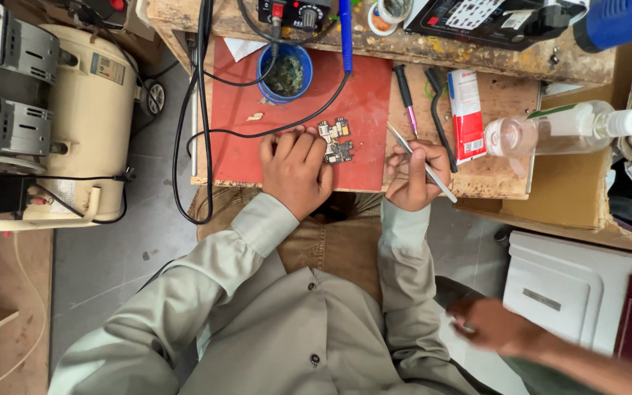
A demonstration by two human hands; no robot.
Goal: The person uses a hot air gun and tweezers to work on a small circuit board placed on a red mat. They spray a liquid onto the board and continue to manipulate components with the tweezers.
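Note:
My left hand [294, 170] lies on the red mat [235, 139], its fingertips holding down a small dark circuit board [336, 140] with gold pads. My right hand [417, 174] grips metal tweezers [420, 162] just right of the board, over the mat's right edge; the tips point up and left toward the board. A black cable [272, 132] runs across the mat just above my left fingers.
A blue round tub [284, 72] sits at the mat's back. To the right lie a pink-tipped tool [406, 99], a red and white packet [466, 113] and a clear pump bottle [550, 130]. A cream compressor [85, 121] stands left. Another person's hand [495, 327] reaches in lower right.

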